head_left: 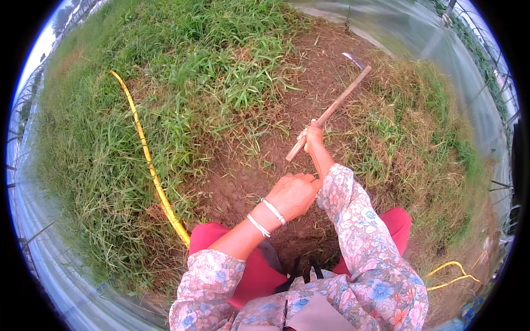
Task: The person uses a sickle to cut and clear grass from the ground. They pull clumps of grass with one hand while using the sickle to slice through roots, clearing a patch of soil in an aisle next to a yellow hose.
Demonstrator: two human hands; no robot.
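My right hand (313,137) is closed around the wooden handle of a sickle (343,99). The tool slants away to the upper right, its short metal blade at the far end over bare soil. My left hand (293,194), with two white bands at its wrist, is closed at the cuff of my right sleeve (335,179). Its fingertips seem to pinch the floral cloth there, partly hidden by the back of the hand. Both forearms are in flowered sleeves, the left one pushed up and the right one reaching near the wrist.
Brown soil (237,179) lies between my red-trousered knees and ahead. Thick green grass (221,66) grows to the left and far side, drier grass (408,127) to the right. A yellow hose (144,144) runs along the left. Plastic sheeting (419,27) bounds both sides.
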